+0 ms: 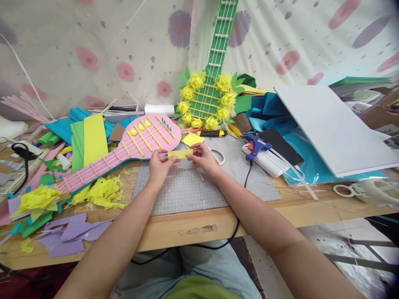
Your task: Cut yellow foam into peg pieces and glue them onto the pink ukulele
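Between my two hands, over the grey cutting mat, I hold a small yellow paper strip. My left hand pinches its left end. My right hand grips the other end between thumb and fingers. Just behind lies another yellow paper piece on the mat. White-handled scissors rest by my right hand, their blades mostly hidden. Left of my hands, a pink paper instrument with yellow strips and a long neck lies at a slant.
A green paper guitar ringed with yellow flowers stands against the curtain. A blue glue gun with a black cord rests at right, near a large white board. Yellow scraps and purple paper cover the left side.
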